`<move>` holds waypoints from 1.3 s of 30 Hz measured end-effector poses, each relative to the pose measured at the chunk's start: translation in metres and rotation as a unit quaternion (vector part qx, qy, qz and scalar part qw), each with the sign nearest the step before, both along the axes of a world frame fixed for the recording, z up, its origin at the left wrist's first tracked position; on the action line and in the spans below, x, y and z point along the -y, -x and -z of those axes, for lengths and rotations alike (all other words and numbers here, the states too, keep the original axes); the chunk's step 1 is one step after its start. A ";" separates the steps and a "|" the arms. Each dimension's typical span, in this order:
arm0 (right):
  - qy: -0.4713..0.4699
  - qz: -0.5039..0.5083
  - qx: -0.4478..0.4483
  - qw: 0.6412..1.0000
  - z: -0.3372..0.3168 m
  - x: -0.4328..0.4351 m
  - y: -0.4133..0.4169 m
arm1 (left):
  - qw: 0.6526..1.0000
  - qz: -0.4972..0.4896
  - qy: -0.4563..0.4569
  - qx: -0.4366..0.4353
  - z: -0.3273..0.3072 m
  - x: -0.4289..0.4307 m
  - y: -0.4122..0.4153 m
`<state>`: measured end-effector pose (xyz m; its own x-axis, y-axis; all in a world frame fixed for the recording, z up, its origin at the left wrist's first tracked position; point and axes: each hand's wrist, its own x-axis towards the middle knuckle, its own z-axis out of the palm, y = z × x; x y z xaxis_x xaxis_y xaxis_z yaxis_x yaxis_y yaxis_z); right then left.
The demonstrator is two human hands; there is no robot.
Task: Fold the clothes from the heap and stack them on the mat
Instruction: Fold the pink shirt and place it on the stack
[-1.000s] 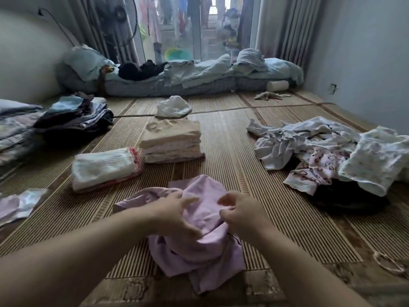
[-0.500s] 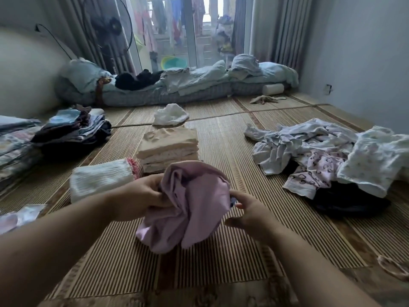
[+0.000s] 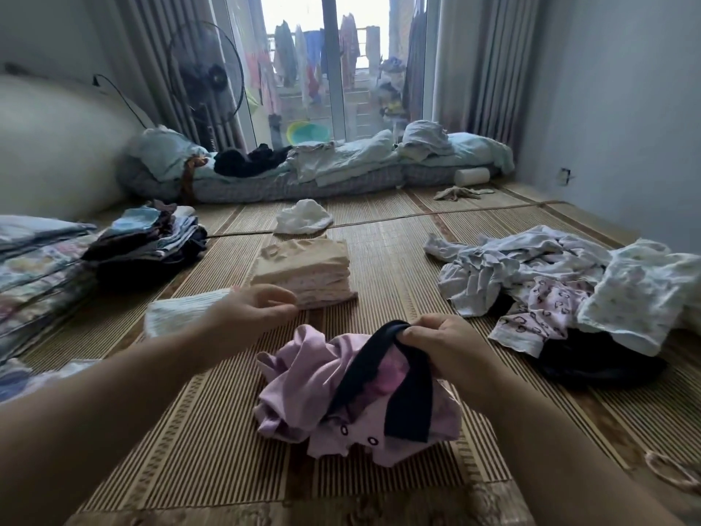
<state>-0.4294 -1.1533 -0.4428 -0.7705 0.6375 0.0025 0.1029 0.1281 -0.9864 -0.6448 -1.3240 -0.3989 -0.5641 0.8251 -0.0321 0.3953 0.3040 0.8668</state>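
Layout on the mat

Garment (image 3: pixel 303 381) lies on the mat (image 3: pixel 394 260), nearest, centre. Right hand (image 3: pixel 444 347) grips its upper right edge. Left hand (image 3: pixel 250 309) is behind and left of it, held loose and holding nothing. Folded stack (image 3: pixel 307 271) sits behind the garment, with a loose cloth (image 3: pixel 303 222) behind that. Low pile (image 3: pixel 178 313) is left of the stack. Heap (image 3: pixel 531 275) lies right. Bedding (image 3: pixel 322 168) runs along the far edge.

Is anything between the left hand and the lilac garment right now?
Nothing visible. The left hand hangs open above bare mat, just up-left of the lilac garment, which the right hand pinches by its dark band. The beige folded stack lies beyond the hand, out of the path.
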 end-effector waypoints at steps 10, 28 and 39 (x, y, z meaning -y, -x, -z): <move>-0.069 0.033 0.005 0.997 -0.022 0.014 -0.018 | 0.937 0.029 0.139 -0.320 0.039 -0.040 -0.088; 0.021 0.110 -0.073 0.991 -0.127 0.016 -0.005 | 0.824 -0.052 0.079 -0.559 -0.124 0.024 0.000; -0.164 0.124 -0.240 0.949 -0.242 0.040 0.011 | 0.960 -0.148 -0.224 0.079 -0.184 0.034 0.011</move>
<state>-0.4402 -1.1933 -0.2012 -0.4578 0.7031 0.5441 -0.2813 0.4660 -0.8389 -0.6561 -1.3583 -0.2150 -0.7927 0.5808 0.1853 0.2027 -0.0356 0.9786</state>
